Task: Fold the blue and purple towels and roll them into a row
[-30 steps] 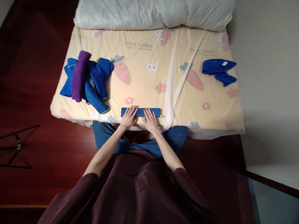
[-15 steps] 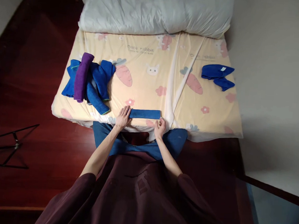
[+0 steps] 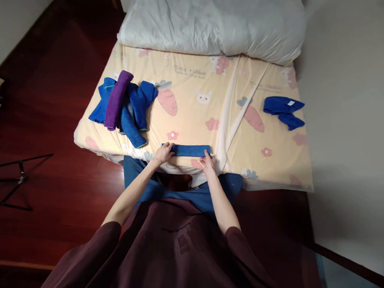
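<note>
A blue cloth folded into a long narrow strip (image 3: 190, 151) lies flat near the front edge of the bed (image 3: 193, 122). My left hand (image 3: 164, 154) grips the strip near its left end, with thumb and fingers closed on it. At the right end, my right hand (image 3: 208, 161) pinches the strip's corner between thumb and fingers. To the left is a loose pile of blue cloths (image 3: 137, 100), with a rolled purple cloth (image 3: 118, 100) on top. Another crumpled blue cloth (image 3: 284, 107) with a white tag lies on the right.
A pale grey quilt (image 3: 210, 22) is bunched across the back of the bed. Black stand legs (image 3: 21, 178) rest on the dark red floor (image 3: 61, 183) at the left. A wall (image 3: 351, 129) rises at the right.
My left hand has gone from lying across the strip's left end to gripping it by its edge. The view has shifted, so the bed appears slightly further right and lower.
</note>
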`<act>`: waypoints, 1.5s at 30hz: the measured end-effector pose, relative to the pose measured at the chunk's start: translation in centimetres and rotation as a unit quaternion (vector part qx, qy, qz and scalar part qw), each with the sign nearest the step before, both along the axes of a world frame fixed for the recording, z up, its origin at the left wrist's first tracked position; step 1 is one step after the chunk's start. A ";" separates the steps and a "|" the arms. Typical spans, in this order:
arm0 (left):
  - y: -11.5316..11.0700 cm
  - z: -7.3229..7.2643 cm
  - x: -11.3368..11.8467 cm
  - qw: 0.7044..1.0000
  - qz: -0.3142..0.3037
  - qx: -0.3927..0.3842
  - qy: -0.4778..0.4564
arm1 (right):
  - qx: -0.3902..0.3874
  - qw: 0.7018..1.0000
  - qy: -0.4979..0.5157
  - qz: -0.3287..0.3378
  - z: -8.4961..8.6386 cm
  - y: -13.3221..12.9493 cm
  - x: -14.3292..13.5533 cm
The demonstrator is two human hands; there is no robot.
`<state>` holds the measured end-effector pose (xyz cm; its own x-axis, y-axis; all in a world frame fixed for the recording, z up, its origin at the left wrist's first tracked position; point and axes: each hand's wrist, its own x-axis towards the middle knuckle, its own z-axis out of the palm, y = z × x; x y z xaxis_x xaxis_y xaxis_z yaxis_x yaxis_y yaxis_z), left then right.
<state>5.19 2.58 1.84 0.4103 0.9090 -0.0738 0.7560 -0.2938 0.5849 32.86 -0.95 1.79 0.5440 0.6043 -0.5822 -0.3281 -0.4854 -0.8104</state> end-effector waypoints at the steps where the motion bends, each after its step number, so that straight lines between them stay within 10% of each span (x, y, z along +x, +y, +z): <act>1: 0.8 -0.1 -0.2 1.000 -0.006 -0.006 -0.007 | 0.009 1.000 -0.017 -0.004 0.2 0.4 -0.2; 13: 7.4 2.2 -2.3 0.979 -0.109 -0.112 -0.132 | 0.310 0.901 -0.142 0.268 9.3 5.0 -2.1; 27: 5.6 2.2 -7.2 0.944 0.212 0.033 -0.251 | 0.426 0.723 -0.146 0.523 21.1 14.7 -12.5; 35: 9.7 2.1 -8.1 0.928 0.291 0.078 -0.221 | 0.437 0.693 -0.132 0.559 21.1 20.1 -18.3; 45: 11.4 0.3 -8.9 0.930 0.298 0.058 -0.207 | 0.423 0.692 -0.163 0.562 17.5 22.4 -19.1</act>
<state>-3.72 13.95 2.17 -0.1974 0.9760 0.0916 0.5219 0.0255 0.8526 13.80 21.48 19.28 -0.5280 0.8013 0.2814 0.1381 0.4080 -0.9025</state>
